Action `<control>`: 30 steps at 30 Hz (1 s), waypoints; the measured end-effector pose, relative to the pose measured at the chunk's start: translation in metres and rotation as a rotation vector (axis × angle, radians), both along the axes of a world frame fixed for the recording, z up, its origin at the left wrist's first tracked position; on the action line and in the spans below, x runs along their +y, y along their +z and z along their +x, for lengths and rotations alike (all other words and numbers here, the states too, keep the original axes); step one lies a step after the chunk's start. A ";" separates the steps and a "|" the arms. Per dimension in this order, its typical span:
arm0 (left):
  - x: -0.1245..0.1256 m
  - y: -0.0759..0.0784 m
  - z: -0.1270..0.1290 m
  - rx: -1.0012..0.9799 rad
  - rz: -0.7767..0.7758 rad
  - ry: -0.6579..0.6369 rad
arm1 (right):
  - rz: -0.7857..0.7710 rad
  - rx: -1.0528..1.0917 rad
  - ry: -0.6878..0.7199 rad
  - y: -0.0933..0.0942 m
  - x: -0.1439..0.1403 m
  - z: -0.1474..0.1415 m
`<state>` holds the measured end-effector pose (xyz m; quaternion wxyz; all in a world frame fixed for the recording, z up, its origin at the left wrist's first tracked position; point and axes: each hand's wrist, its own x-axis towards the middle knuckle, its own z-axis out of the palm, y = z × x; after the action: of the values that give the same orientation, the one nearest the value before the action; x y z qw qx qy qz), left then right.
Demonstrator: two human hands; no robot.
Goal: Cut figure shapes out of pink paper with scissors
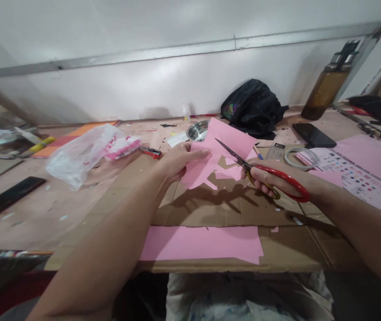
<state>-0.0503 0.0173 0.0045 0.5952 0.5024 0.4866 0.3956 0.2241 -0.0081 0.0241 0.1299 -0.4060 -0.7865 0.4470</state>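
My left hand (178, 159) pinches the left edge of a pink paper sheet (225, 138) and holds it up above the cardboard. My right hand (270, 178) grips red-handled scissors (290, 180). Their blades (232, 154) are parted and sit in a cut in the middle of the sheet. Part of the sheet hangs in jagged flaps below the blades. A second pink sheet (203, 243) lies flat on the cardboard mat (210, 209) near the front edge.
A plastic bag (83, 151) lies at the left, a dark ruler (6, 198) further left. At the back stand a steel bowl (197, 130), a black bag (252, 107) and a brown bottle (327, 87). A phone (313, 135), a tape ring (301, 158) and printed pink paper (360, 174) lie at the right.
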 end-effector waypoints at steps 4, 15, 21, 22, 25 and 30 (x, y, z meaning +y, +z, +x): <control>-0.001 0.001 0.002 -0.003 -0.011 -0.002 | -0.002 -0.006 -0.003 0.000 0.000 -0.001; -0.005 0.005 0.006 0.036 0.001 0.065 | 0.012 -0.023 0.006 -0.007 0.001 0.002; -0.008 0.010 0.009 0.019 -0.025 0.057 | 0.049 -0.043 0.008 -0.006 0.001 0.002; -0.008 0.010 0.009 0.016 -0.025 0.061 | 0.050 -0.042 0.007 -0.007 0.002 0.002; -0.007 0.009 0.008 0.002 -0.021 0.061 | 0.044 -0.022 0.013 -0.010 0.003 0.004; -0.007 0.008 0.007 -0.021 -0.029 0.026 | 0.020 0.019 -0.001 -0.011 0.001 0.004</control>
<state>-0.0436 0.0106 0.0129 0.6024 0.4831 0.4927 0.4012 0.2284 -0.0066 0.0130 0.1413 -0.4007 -0.7895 0.4429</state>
